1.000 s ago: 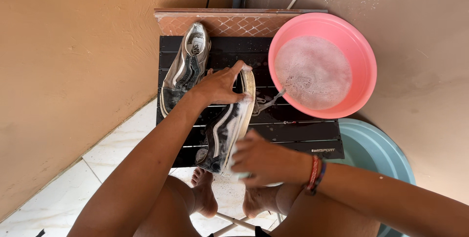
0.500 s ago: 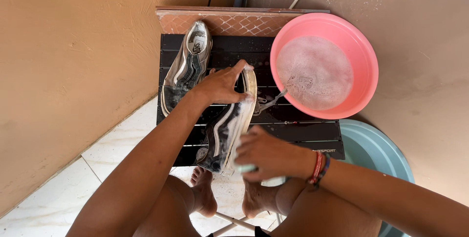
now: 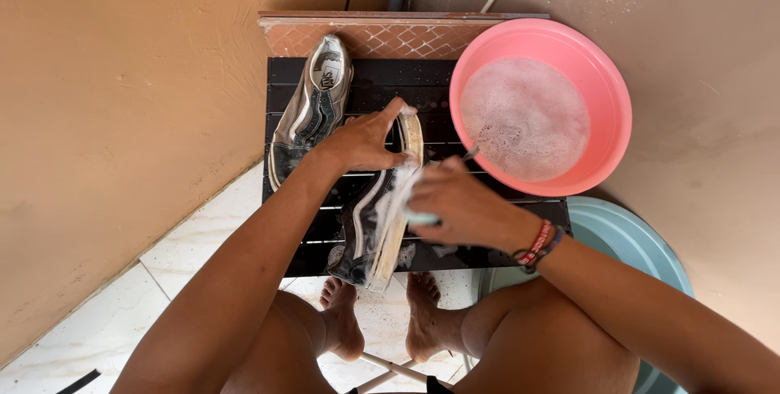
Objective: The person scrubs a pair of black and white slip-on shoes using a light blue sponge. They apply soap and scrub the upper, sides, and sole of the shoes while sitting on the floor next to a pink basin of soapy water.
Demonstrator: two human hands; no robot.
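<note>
A wet, soapy shoe [image 3: 375, 219] is stood on edge on the dark slatted stand [image 3: 325, 235], above the bare feet. Its toe end is clamped by the left hand [image 3: 361, 144]; a brush [image 3: 422, 217] is gripped in the closed right hand [image 3: 455, 207] against the sole. The shoe is judged light, fairly stiff and slippery, best held by the sole rim. Beyond are a second shoe [image 3: 313, 110] and a pink basin [image 3: 540, 106] of suds.
</note>
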